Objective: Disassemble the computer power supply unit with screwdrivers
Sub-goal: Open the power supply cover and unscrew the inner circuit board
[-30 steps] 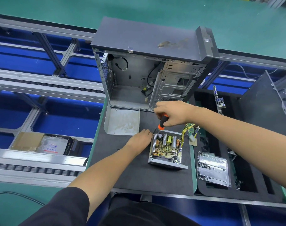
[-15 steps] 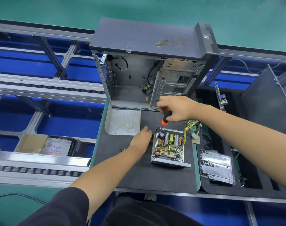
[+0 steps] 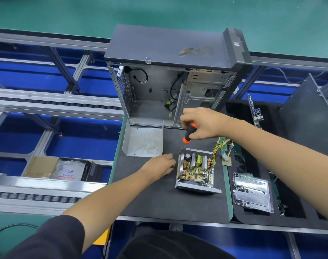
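Right hand (image 3: 202, 123) grips screwdriver (image 3: 189, 132) above the power supply unit's (image 3: 196, 170) far-left corner

A dark mat (image 3: 159, 202) covers the work surface. On it lies the opened power supply unit (image 3: 196, 170), its circuit board facing up. Behind it stands an empty computer case (image 3: 170, 79) with its side open, and a bent metal cover (image 3: 143, 142) lies just in front of the case at the left. To the right, a black foam tray (image 3: 256, 219) adjoins the mat and carries a clear plastic tray (image 3: 252, 191) of screws
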Demonstrator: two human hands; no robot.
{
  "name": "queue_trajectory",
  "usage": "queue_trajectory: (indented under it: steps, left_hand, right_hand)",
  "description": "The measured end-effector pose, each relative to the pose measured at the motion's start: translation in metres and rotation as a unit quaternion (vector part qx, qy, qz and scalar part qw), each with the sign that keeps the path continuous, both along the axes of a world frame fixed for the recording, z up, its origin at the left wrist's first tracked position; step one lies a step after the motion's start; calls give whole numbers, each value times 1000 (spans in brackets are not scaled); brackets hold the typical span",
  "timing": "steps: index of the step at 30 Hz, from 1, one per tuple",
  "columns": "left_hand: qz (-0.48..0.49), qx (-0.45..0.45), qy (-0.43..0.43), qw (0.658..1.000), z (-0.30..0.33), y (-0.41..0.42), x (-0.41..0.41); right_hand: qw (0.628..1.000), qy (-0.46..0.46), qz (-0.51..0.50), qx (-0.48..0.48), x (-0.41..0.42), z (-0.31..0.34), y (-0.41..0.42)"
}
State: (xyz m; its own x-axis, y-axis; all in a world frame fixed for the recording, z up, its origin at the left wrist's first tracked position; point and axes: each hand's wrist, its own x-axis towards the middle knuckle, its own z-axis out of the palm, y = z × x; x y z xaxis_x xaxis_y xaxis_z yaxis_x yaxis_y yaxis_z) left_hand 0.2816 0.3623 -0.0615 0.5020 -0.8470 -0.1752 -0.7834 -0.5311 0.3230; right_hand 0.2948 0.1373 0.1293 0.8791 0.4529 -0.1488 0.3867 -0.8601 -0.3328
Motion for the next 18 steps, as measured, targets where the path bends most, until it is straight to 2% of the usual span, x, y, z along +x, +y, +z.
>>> queue_trajectory:
  steps: [3,7,12,18]
  left_hand:
    - [9,-46,3,999,5,30,9]
    - [46,-38,-2,998,8,62,16]
    - [71,-26,16,997,2,81,6]
    - [89,-23,50,995,-4,83,0]
  right_hand:
    - [999,17,2,43,-2,0,6]
    - [996,65,2,60,-12,-11,15]
    - [998,58,34,-9,-30,-31,29]
    - [997,45,47,-31,-45,-47,38]
